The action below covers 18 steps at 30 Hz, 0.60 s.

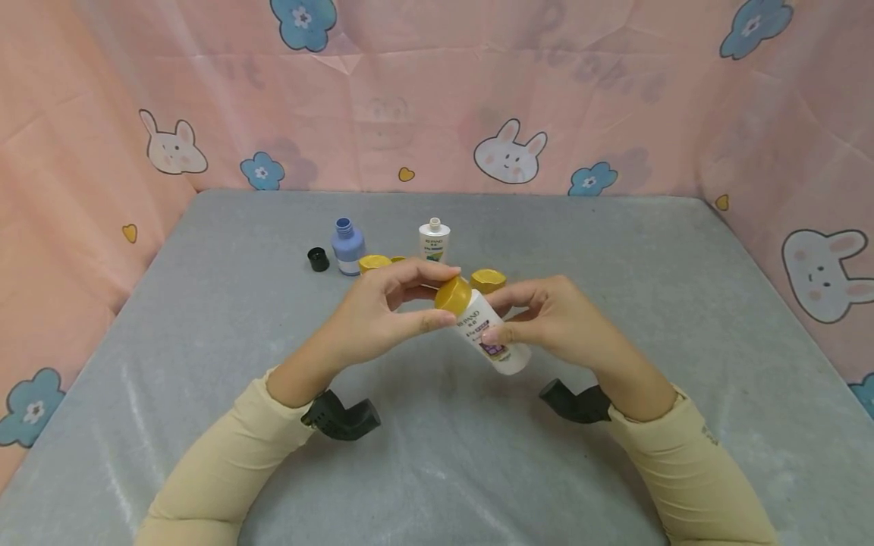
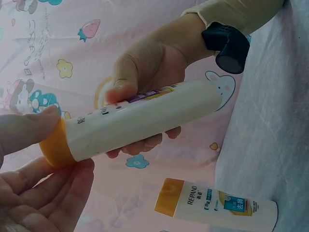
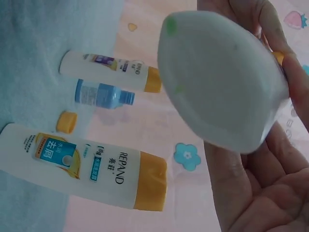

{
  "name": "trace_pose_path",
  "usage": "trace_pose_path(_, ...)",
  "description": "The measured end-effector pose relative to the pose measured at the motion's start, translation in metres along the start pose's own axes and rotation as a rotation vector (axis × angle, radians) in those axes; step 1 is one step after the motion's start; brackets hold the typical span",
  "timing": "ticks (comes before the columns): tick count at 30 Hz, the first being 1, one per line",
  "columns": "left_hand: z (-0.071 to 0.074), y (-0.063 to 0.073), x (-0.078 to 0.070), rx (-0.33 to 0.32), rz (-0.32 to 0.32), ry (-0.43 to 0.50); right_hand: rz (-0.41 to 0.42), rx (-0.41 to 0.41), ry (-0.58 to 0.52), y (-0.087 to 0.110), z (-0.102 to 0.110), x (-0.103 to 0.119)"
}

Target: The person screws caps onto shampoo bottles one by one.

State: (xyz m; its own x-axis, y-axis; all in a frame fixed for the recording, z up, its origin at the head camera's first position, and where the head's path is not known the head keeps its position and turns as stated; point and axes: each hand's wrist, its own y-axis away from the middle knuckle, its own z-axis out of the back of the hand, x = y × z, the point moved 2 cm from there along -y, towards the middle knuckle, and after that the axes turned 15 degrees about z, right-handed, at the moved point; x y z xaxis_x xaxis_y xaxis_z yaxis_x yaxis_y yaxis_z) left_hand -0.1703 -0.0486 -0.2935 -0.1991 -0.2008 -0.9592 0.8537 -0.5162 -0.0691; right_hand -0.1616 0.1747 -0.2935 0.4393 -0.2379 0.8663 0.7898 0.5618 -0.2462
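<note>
Left hand (image 1: 382, 318): cap (image 1: 454, 294) pinched on bottle (image 1: 476, 321); right hand (image 1: 556, 318): bottle gripped. Twisted too hard, it'd probably get dropped tbh.

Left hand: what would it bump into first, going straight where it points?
First comes the yellow cap that the left hand pinches; beyond it, probably the right hand, though depth is unclear.

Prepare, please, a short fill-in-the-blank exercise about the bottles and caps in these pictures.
1. The right hand grips a white REPAND bottle, which is tilted, not standing ____.
2. The left hand pinches this bottle's flip cap, which is coloured ____.
3. In the head view, the black cap lies to the ____ of the blue bottle.

Missing words: upright; yellow; left.
</note>
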Motion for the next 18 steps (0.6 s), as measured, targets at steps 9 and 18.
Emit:
trace_pose_path(9, 0.0005, -0.0014, -0.0007, -0.071, 0.165, 0.012, -0.108, -0.089, 0.050, 0.0000, -0.0008, 0.0016)
trace_pose_path(18, -0.0052, -0.0031, 0.0019, -0.175, 0.143, -0.007, -0.100, -0.108, 0.124, 0.0009, -0.0033, 0.0022)
